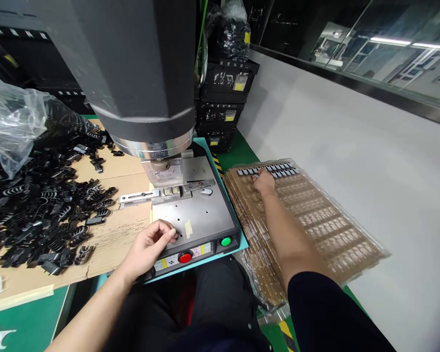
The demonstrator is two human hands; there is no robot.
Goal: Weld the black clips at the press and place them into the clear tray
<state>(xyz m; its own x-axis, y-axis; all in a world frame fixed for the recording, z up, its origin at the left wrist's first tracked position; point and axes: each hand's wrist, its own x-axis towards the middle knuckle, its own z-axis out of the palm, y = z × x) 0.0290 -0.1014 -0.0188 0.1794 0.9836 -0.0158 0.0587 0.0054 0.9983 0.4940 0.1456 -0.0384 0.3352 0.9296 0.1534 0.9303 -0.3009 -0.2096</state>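
Grey parts may be dislodged if tray is knocked.
Right fingers at tray, grip obscured; left fingers leftward, together.

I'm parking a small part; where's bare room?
On the plate, between the fixture and green button, right of the tape; also on the cardboard between the black parts and plate. Crowded: among those parts, and the tray's far end by the right hand.

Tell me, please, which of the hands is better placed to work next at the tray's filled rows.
The right hand, probably: it is at the small parts in the clear tray, while the left hand is near the red button.
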